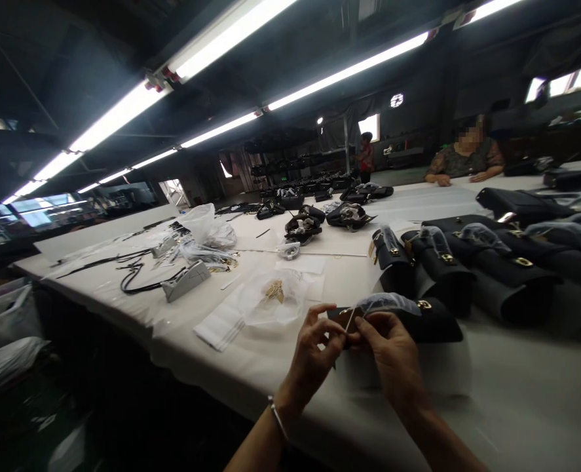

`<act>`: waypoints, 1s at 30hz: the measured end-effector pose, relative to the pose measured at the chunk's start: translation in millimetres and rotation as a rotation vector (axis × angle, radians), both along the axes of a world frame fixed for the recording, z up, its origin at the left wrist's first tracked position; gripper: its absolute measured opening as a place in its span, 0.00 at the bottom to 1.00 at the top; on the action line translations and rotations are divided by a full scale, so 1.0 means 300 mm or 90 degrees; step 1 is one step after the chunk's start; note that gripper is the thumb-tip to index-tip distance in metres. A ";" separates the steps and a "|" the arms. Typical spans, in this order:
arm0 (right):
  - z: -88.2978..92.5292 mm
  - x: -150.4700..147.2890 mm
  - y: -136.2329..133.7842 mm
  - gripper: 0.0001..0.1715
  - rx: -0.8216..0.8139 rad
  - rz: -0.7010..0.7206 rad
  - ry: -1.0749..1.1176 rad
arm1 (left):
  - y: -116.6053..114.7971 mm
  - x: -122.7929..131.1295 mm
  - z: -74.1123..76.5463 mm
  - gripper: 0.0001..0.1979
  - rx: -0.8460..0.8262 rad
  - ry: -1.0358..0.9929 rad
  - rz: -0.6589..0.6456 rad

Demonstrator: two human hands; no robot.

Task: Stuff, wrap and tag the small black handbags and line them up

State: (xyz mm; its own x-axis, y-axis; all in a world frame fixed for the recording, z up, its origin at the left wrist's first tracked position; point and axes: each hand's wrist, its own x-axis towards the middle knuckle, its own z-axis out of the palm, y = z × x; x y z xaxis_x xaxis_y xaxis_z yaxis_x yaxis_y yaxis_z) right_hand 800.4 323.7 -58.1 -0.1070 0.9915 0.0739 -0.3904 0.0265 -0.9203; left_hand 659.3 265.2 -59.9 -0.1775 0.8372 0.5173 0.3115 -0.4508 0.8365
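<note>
In front of me lies a black handbag (440, 322) with a gold clasp (424, 305) and a handle in clear plastic (387, 301). At its left end is a small brown hang tag (344, 318) with a pale string. My left hand (312, 347) pinches the string, with its fingers bent. Thumb and fingers of my right hand (393, 351) are closed on the tag's right edge. The fingertips partly cover the tag, so where the string runs is unclear. Left of my hands, a clear plastic bag (251, 305) holds several more strung tags (274, 290).
Several black handbags (445, 269) stand in a row on the right of the white table (265, 354). White sheets (219, 328), a grey holder (186, 280) and black straps (131, 278) lie to the left. A co-worker (467, 157) sits across the table; another person (366, 157) stands farther back.
</note>
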 end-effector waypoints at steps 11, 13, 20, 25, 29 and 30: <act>-0.022 -0.031 -0.029 0.26 0.031 -0.025 -0.029 | -0.004 0.067 -0.005 0.21 -0.131 -0.270 0.032; -0.025 0.016 -0.033 0.24 0.087 -0.015 -0.144 | 0.004 0.042 0.027 0.14 -0.124 -0.218 0.077; 0.046 0.260 0.017 0.11 0.514 -0.398 -0.383 | 0.074 -0.089 0.042 0.05 -0.168 -0.336 0.135; 0.080 0.349 0.167 0.25 0.633 -0.346 -0.546 | 0.103 -0.122 -0.037 0.06 -0.375 -0.569 0.031; 0.061 0.380 0.261 0.28 0.589 -0.095 -0.665 | 0.095 -0.132 -0.006 0.09 -0.169 -0.566 0.077; 0.059 0.387 0.277 0.27 0.556 -0.046 -0.670 | 0.096 -0.132 0.004 0.10 -0.106 -0.538 0.085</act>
State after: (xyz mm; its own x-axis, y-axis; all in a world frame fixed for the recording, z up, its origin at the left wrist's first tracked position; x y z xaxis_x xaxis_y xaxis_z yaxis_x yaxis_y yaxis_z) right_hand 916.6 406.9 -40.3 -0.4514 0.6699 0.5894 0.5041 0.7365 -0.4510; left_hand 619.7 294.0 -58.7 -0.5493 0.8346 0.0410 -0.4015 -0.3067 0.8630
